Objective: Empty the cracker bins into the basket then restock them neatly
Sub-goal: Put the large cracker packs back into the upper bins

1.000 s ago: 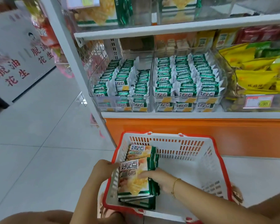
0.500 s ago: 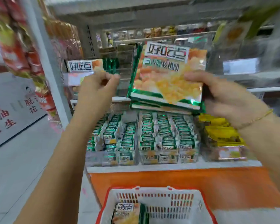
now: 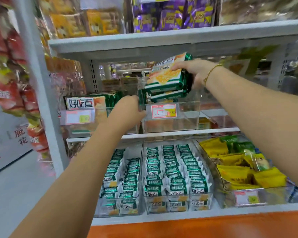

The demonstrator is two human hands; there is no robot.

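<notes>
Stage: we judge restocking begun; middle bin [image 3: 172, 121] looks nearly empty.
Hands: right hand [image 3: 196, 74] grips cracker packs [image 3: 167, 78]; left hand [image 3: 127, 110] holds bin's rim.

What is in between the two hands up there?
A stack of green cracker packs, which the right hand holds over the clear bin; the left hand grips that bin's front corner. The head view shows it.

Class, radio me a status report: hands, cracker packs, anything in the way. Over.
Right hand grips stack of cracker packs above clear bin. Left hand holds bin's front corner. Nothing visibly blocking the drop.
</notes>
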